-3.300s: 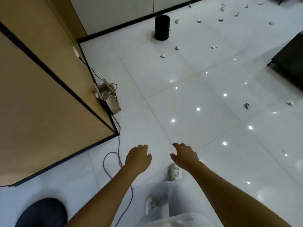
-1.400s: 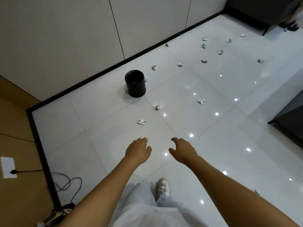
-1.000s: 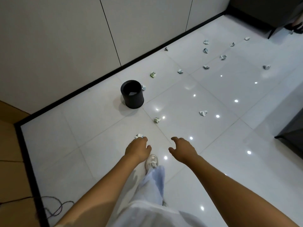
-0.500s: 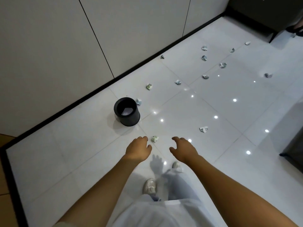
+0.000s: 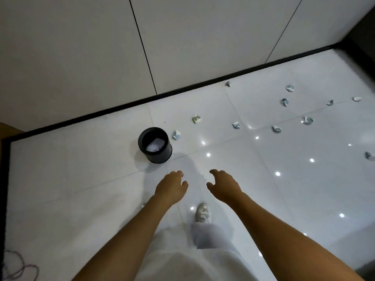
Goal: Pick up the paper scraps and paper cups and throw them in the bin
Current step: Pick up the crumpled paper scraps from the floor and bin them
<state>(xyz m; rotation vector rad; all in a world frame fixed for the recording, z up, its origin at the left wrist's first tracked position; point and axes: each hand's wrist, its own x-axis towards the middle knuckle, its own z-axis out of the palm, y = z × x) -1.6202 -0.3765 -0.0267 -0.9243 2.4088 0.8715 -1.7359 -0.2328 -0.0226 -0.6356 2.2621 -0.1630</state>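
Observation:
A black round bin [image 5: 155, 146] stands on the white tiled floor, with white paper lying inside it. One crumpled paper scrap [image 5: 176, 135] lies just right of the bin. Another scrap [image 5: 196, 119] lies farther right, and several more [image 5: 285, 102] are scattered toward the far right. My left hand [image 5: 171, 186] and my right hand [image 5: 223, 184] hang in front of me, a little nearer than the bin, fingers loosely curled and holding nothing. A small bit of a scrap [image 5: 142, 205] peeks out beside my left forearm.
A white panelled wall [image 5: 182, 37] with a black skirting strip runs behind the bin. A dark cable [image 5: 18, 268] loops on the floor at the lower left. My white shoe [image 5: 202, 212] steps forward between my arms.
I have walked closer to the bin, which now sits just ahead of my left hand. The two nearest scraps have slipped beneath my arms. Both hands stay empty.

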